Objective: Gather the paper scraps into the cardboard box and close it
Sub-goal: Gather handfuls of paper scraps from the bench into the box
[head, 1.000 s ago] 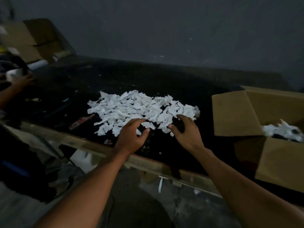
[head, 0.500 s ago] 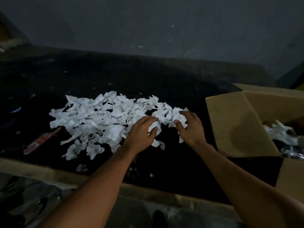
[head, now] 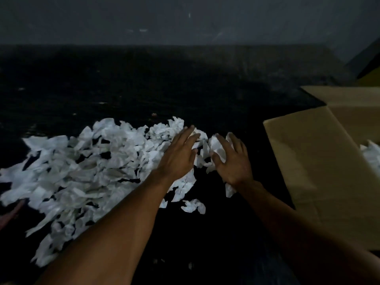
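Note:
A wide heap of white paper scraps [head: 92, 167] lies on the dark table top, spreading from the left edge to the middle. My left hand [head: 178, 155] rests flat on the heap's right end with its fingers stretched out. Just to its right, my right hand [head: 232, 159] has spread fingers over a small bunch of scraps, which sits between both hands. The cardboard box [head: 320, 161] stands open at the right, its near flap folded out toward me. Some scraps [head: 372, 155] lie inside it.
The table top [head: 185, 89] is dark and runs back to a grey wall. A few loose scraps [head: 193, 205] lie near my forearms. At the far left edge a reddish object [head: 10, 212] shows, too blurred to name.
Both hands have slid forward over the right end of the heap and their fingers have spread. The view has moved closer and to the right; the heap now sits lower left.

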The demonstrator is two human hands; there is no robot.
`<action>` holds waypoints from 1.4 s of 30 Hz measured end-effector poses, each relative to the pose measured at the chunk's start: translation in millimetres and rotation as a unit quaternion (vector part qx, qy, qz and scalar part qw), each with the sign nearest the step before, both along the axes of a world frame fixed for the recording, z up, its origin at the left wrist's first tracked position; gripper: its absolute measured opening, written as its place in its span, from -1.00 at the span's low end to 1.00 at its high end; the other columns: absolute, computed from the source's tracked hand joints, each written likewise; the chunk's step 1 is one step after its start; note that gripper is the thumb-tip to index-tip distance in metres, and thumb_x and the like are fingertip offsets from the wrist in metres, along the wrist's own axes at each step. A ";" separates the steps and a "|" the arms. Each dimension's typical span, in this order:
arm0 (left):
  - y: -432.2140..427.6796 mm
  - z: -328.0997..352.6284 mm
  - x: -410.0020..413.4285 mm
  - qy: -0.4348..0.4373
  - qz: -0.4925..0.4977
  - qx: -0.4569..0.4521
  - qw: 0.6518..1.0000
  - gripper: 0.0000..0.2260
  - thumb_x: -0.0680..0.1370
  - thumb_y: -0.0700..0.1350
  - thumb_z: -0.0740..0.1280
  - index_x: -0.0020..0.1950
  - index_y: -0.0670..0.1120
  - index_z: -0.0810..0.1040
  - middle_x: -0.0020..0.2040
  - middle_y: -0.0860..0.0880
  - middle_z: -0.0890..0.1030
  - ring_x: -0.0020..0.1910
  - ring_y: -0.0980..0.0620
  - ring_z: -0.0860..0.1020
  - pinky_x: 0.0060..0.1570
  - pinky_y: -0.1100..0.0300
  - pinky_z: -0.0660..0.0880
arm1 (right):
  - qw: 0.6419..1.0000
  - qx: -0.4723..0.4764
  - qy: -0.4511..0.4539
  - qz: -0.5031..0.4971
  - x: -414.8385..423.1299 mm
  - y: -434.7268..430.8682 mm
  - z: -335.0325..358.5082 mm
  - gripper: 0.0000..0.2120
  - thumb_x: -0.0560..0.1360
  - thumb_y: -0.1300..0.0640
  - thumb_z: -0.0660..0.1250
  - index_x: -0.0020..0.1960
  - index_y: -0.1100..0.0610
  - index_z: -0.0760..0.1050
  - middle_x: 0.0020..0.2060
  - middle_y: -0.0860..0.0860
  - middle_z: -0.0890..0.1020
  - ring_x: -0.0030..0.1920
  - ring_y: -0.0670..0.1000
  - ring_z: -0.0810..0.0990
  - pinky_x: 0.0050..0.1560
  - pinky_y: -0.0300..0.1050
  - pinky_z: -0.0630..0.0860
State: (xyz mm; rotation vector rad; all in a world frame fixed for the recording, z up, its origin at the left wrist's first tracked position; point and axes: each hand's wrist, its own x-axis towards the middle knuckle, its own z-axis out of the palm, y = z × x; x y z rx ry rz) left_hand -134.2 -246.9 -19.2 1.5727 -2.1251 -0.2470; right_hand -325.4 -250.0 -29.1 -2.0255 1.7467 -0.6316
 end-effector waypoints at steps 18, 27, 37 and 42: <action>-63.7 -82.6 0.6 -0.051 -0.060 0.029 0.997 -0.61 0.60 0.11 0.15 0.26 -0.13 0.49 0.29 -0.14 0.46 0.33 -0.15 0.35 0.28 -0.07 0.36 | 0.999 0.030 0.004 -0.038 1.7 -42.1 -53.7 -0.41 0.48 -0.33 0.17 0.38 -0.02 0.43 0.50 0.08 0.25 0.52 0.12 0.11 0.48 0.16 0.12; -57.4 -70.4 -6.6 0.103 -0.049 0.076 0.991 -0.73 0.58 -0.16 0.26 0.28 -0.10 0.43 0.14 -0.11 0.54 0.14 -0.07 0.39 0.12 0.12 0.34 | 0.994 -0.064 -0.050 -0.067 9.9 -53.7 -75.5 -0.77 0.39 0.13 0.46 0.00 0.21 0.59 -0.04 0.13 0.60 0.05 0.20 0.54 0.08 0.02 0.48; -72.8 -22.0 0.5 0.156 0.002 0.074 0.985 -0.60 0.55 0.12 0.26 0.29 -0.07 0.55 0.16 -0.11 0.63 0.15 -0.04 0.56 0.17 0.16 0.43 | 0.981 0.017 -0.178 -0.073 4.0 -54.0 -22.1 -0.49 0.48 -0.15 0.38 0.40 -0.12 0.40 0.10 -0.04 0.50 0.10 -0.15 0.46 0.05 -0.51 0.30; -68.7 31.8 13.7 0.216 0.056 0.005 0.975 -0.58 0.51 0.14 0.33 0.25 -0.08 0.59 0.10 -0.07 0.64 0.10 0.10 0.57 0.12 0.41 0.40 | 0.966 -0.029 -0.245 -0.073 13.3 -57.5 19.6 -0.53 0.46 -0.10 0.42 0.35 -0.12 0.47 0.06 -0.04 0.54 0.06 -0.17 0.51 0.04 -0.47 0.35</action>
